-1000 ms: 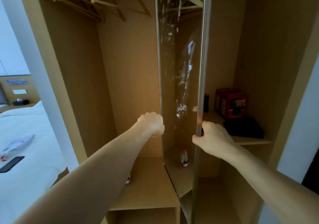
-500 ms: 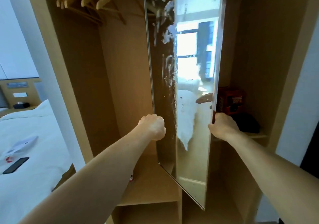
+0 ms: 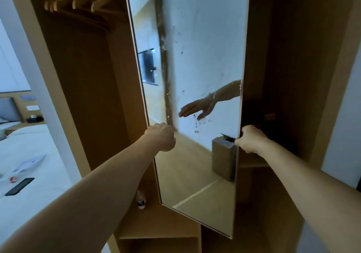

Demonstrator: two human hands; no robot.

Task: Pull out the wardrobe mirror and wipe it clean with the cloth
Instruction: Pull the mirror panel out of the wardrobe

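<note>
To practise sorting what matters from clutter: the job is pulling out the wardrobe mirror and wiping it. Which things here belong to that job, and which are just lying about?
Job: mirror, smeared; right hand gripping its right edge; left hand at its left edge. No cloth in view.
Lying about: hangers; bottle; phone on the bed.

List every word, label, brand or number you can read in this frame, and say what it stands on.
No text here is readable.
Red and white label on the small bottle standing on the wardrobe shelf: too blurred to read.
Red mark on the paper packet lying on the bed: too small and blurred to read.
The dark phone on the bed shows no text.
</note>
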